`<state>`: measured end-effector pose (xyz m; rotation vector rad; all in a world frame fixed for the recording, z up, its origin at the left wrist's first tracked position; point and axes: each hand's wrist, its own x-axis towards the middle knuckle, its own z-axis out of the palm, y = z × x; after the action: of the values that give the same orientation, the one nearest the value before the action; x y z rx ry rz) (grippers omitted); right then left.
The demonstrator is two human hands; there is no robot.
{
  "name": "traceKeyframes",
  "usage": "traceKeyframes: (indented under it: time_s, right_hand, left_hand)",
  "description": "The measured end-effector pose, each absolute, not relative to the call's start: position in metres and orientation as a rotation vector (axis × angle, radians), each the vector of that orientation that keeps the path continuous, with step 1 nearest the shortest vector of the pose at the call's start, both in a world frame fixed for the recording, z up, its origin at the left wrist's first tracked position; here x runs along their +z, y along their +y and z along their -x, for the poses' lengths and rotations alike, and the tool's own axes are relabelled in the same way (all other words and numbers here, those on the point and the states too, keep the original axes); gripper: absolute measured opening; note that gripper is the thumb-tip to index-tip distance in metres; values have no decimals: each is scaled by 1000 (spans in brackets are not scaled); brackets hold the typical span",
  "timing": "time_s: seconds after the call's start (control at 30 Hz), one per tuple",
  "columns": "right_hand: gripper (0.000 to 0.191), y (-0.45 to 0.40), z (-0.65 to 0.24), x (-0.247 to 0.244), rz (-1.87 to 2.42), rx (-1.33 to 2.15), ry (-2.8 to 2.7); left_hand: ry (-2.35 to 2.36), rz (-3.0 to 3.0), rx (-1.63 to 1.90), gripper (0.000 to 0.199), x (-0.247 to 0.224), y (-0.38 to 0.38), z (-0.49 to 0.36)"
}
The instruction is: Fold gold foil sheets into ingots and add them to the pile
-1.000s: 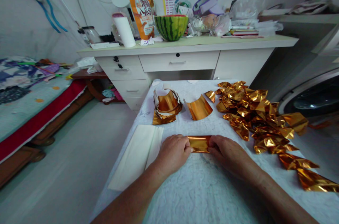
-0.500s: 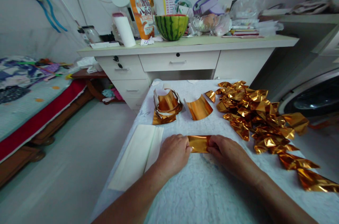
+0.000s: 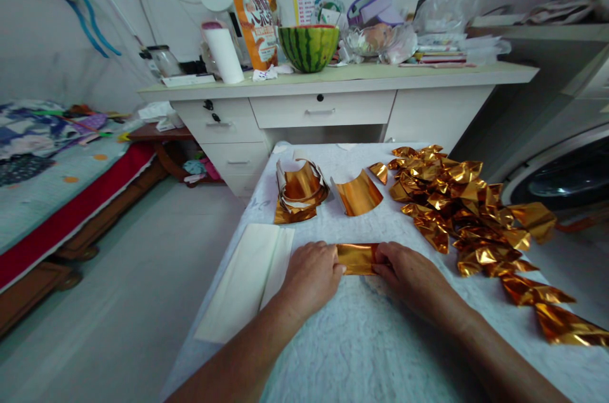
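Between my two hands, low over the cloth-covered table (image 3: 342, 339), is a folded strip of gold foil paper (image 3: 356, 259). My left hand (image 3: 314, 273) is closed on its left end, thumb in front. On the right end my right hand (image 3: 404, 270) pinches it the same way. Beyond them lie a curled stack of gold foil sheets (image 3: 299, 186) and a single curved gold sheet (image 3: 360, 193). A heap of folded gold foil pieces (image 3: 447, 200) spreads along the right side. White paper sheets (image 3: 242, 282) lie beside my left forearm.
Behind the table stands a white desk (image 3: 323, 110) holding half a watermelon (image 3: 308, 47), an orange snack bag (image 3: 257, 22) and a paper roll (image 3: 223, 54). A bed (image 3: 57, 200) is at left, a washing machine (image 3: 566, 155) at right.
Hardly anything differs. Both hands keep their hold on the folded foil strip, with the strip in about the same place; the view shifts very slightly.
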<state>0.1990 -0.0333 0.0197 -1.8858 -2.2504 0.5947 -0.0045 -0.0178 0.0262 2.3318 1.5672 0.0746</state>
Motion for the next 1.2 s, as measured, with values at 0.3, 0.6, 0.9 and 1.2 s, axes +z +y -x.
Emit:
traceKeyframes:
  time_s: [0.3,0.6,0.9,1.2]
  right_hand:
    - [11,-33,-199,22,1876,640,-2256]
    - [11,-32,-200,19,1857,620,-2255]
    - [13,-31,-199,21,1882,642,-2248]
    - [13,-31,-200,19,1895,633,-2252]
  left_hand:
    - [1518,-2315,85,13,24,-14,10]
    - [1485,-2337,42,13,23,-14,10]
    - [1473,-2399,13,15,25,-14,8]
    - [1505,-2420,-15,16,24,-15,6]
